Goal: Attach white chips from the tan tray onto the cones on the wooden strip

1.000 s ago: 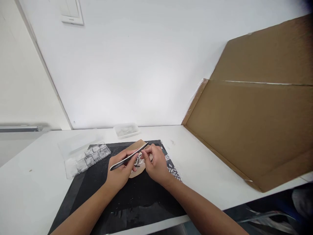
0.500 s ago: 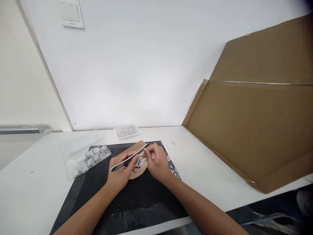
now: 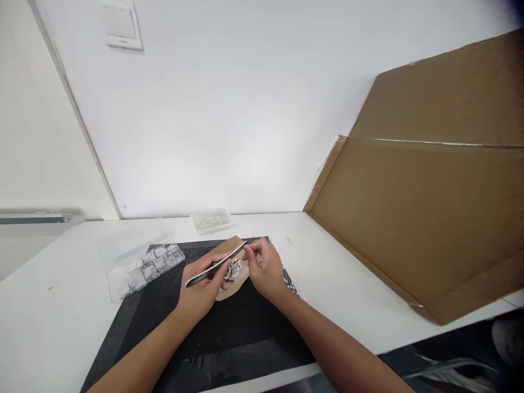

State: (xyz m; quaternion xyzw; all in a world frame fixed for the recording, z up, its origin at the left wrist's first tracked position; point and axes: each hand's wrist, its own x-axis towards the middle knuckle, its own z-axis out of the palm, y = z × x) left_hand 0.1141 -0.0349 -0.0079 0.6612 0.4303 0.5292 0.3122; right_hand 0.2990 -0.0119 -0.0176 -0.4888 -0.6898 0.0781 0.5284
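A slim black strip with a pale edge (image 3: 213,269) slants up to the right, gripped between the thumb and fingers of my left hand (image 3: 200,286). At the strip's upper right end is my right hand (image 3: 265,267), its thumb and fingers pinched together; whatever lies between them is too small to make out. Beneath both hands lies a brown paper piece (image 3: 230,245) bearing a heap of small white and dark bits (image 3: 234,271). Small white pieces in rows (image 3: 290,281) show partly behind my right wrist.
Under the work is a black mat (image 3: 233,333) on a white table (image 3: 344,295). A clear compartment box with small bags (image 3: 158,261) sits at the left, a shallow translucent tray (image 3: 210,220) near the wall. Large brown cardboard (image 3: 426,218) stands at the right.
My right hand has shifted slightly to the right, and more of the heap of bits shows. My left hand still holds the strip in nearly the same place.
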